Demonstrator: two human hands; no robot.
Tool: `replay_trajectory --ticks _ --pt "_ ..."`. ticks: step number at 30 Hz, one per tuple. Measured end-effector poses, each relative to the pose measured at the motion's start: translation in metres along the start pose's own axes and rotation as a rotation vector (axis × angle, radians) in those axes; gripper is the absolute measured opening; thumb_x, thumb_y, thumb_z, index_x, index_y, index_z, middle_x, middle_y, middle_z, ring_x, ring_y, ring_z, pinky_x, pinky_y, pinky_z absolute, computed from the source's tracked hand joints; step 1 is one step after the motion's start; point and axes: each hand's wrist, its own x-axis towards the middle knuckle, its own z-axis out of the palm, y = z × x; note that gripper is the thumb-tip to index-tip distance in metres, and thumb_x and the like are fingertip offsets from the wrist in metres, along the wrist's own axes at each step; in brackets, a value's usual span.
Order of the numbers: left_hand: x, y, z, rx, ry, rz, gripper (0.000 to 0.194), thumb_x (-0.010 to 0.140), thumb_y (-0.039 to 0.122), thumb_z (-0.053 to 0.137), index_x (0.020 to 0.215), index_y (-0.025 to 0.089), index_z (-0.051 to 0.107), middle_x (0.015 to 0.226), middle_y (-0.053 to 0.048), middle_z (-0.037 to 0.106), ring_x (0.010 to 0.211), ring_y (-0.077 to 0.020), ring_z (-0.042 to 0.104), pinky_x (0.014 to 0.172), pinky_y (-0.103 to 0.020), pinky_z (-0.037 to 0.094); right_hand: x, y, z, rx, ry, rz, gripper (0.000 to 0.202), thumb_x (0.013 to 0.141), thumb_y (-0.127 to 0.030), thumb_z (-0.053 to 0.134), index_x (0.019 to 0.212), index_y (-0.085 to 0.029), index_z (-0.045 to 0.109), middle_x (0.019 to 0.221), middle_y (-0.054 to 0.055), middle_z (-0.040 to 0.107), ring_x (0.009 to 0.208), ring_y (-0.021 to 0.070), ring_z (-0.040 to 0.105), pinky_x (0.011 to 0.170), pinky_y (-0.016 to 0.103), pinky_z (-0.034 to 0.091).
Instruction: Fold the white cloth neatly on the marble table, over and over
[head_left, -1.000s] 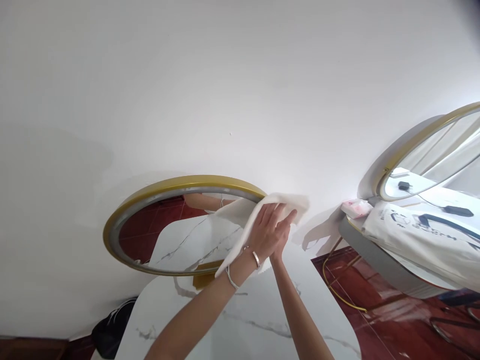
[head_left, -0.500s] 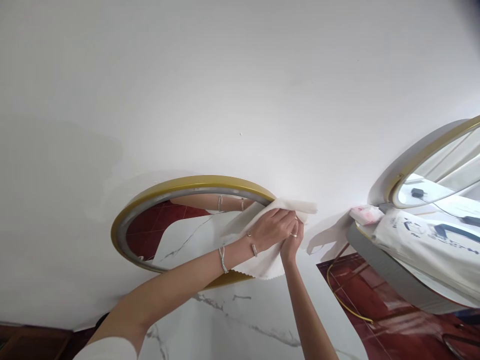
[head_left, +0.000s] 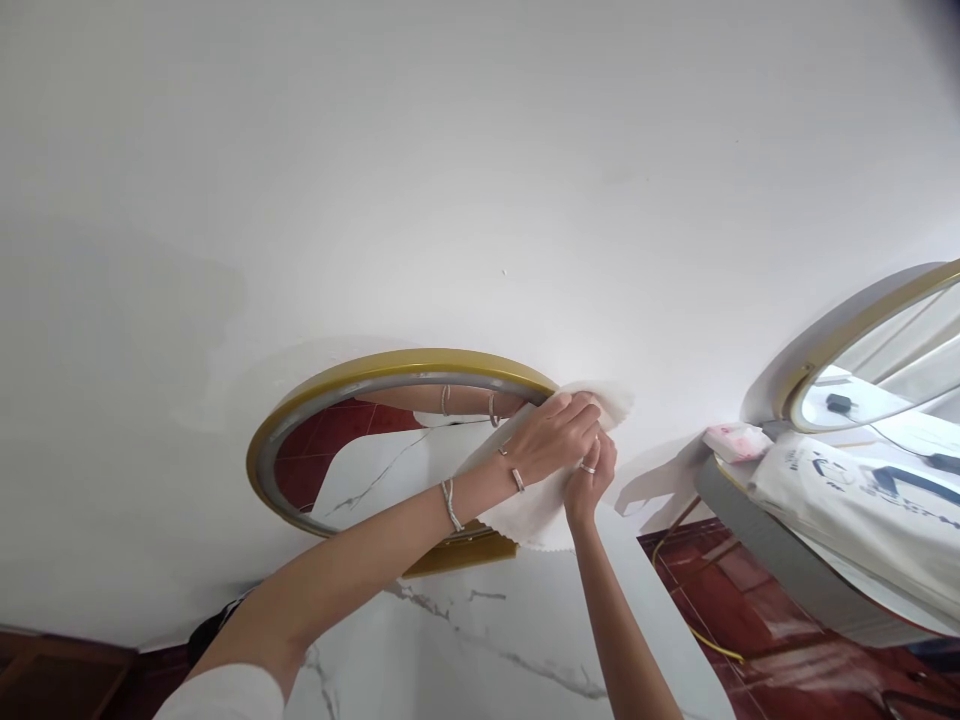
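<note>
A round mirror (head_left: pixel 390 452) with a gold frame (head_left: pixel 420 357) stands against the wall, on a white marble-patterned table (head_left: pixel 525 620). My left hand (head_left: pixel 559 438), with two bracelets on its wrist, is closed on a thin white cloth (head_left: pixel 529 515) at the mirror's right edge. Close beside it, my right hand (head_left: pixel 591 480), wearing a ring, grips the same cloth, its fingertips partly hidden. The cloth drapes over the frame's right side and covers part of the glass. My left arm shows as a reflection in the mirror.
To the right stands a second table (head_left: pixel 787 555) bearing a second gold-framed mirror (head_left: pixel 885 360), a pink-and-white packet (head_left: pixel 736 442) and a printed white bag (head_left: pixel 855 490). Between the tables the floor (head_left: pixel 720 580) is red tile. A white wall (head_left: pixel 450 180) rises behind.
My left hand has shifted slightly up and right, and the cloth's top has bunched around the frame. Both hands still grip it. The view has moved a little.
</note>
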Motion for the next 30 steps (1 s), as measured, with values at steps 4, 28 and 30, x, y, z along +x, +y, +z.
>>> replay_trajectory --ticks 4,28,30 --pt "-0.016 -0.021 -0.025 0.129 0.180 -0.011 0.025 0.091 0.009 0.039 0.089 0.016 0.062 0.117 -0.004 0.064 0.121 -0.0187 0.051 0.093 -0.030 0.044 0.012 -0.024 0.002 -0.082 0.030 -0.203 0.041 0.095 -0.043 0.034 0.108 -0.015 0.061 0.132 0.017 0.044 0.122 0.0260 0.045 0.093 0.045 0.041" --pt "-0.280 -0.060 -0.036 0.001 0.629 -1.148 0.016 0.094 0.026 0.040 0.100 0.018 0.051 0.124 -0.016 0.049 0.128 -0.0233 0.041 0.102 -0.043 0.039 -0.066 -0.187 0.149 -0.238 -0.862 -1.434 0.051 0.091 -0.022 0.038 0.141 -0.024 0.033 0.136 0.009 0.048 0.115 0.0237 0.048 0.095 0.042 0.039" --pt "-0.299 -0.045 -0.017 -0.022 0.648 -1.243 0.016 0.093 0.028 0.040 0.098 0.018 0.051 0.117 -0.015 0.049 0.125 -0.0239 0.043 0.102 -0.042 0.040 -0.087 -0.171 0.154 -0.112 -1.068 -1.378 0.048 0.091 -0.018 0.034 0.139 -0.027 0.036 0.128 0.004 0.055 0.110 0.0186 0.053 0.095 0.038 0.044"
